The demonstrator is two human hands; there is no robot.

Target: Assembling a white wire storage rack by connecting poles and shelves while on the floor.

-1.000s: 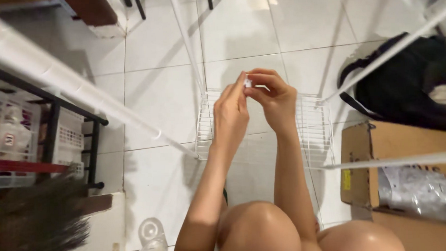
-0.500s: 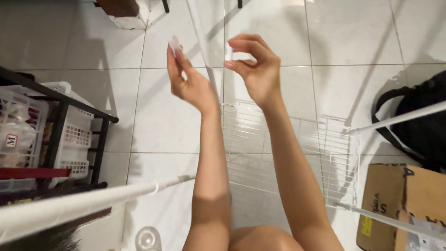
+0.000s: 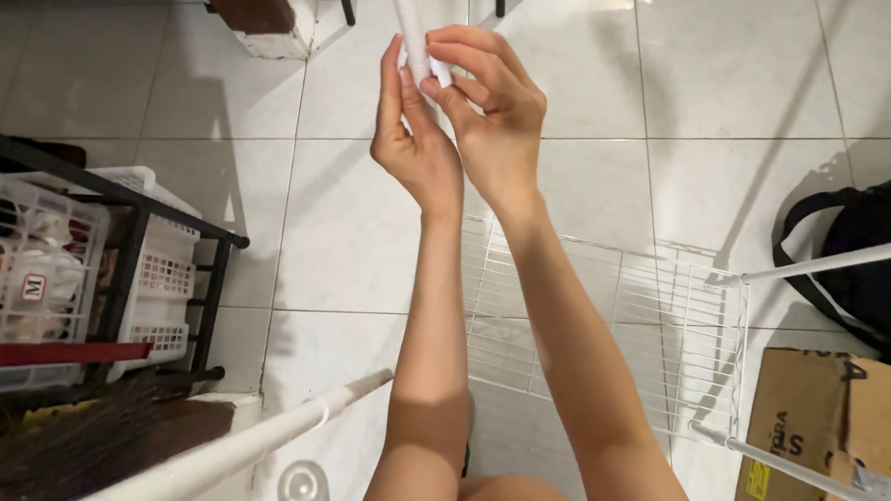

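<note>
White pole [image 3: 411, 27]: upright, far centre, running out of the top of view. Left hand [image 3: 416, 142]: raised, fingers straight, thumb and fingertips pressed to the pole. Right hand [image 3: 494, 108]: just beside the left, touching it, fingers curled and pinched on a small white piece [image 3: 441, 72] against the pole. White wire shelf [image 3: 609, 323]: on the tiled floor [image 3: 748, 77] below the forearms. Black rack with white baskets [image 3: 156, 263]: left. Cardboard box [image 3: 834, 424]: near right. Black bag [image 3: 867, 272]: right.
</note>
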